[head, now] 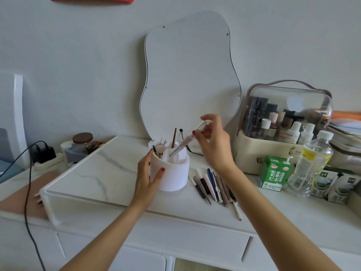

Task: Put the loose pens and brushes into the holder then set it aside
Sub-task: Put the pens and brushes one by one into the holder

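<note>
your right hand (212, 141) pinches a clear pen (186, 140) by its upper end, thumb and fingertips closed on it. the pen's long axis slants down and to your left, and its lower tip already sits at the mouth of the white holder (172, 173), in the nearer right-hand compartment. so the move turns on that slant: from the look of it, the tip is inside the rim and the barrel only needs to slide down along its own line.

your left hand (149, 176) steadies the holder from its left side, thumb curled across the front wall and fingers round the back, on the marble-look tray (101, 173). a few brushes and sticks stand in the far compartments.

the loose pens and brushes (214, 185) lie fanned on the tray just right of the holder, their long axes running roughly away from you. they sit under your right forearm, so that hand is the nearer one for the next pick.
</note>
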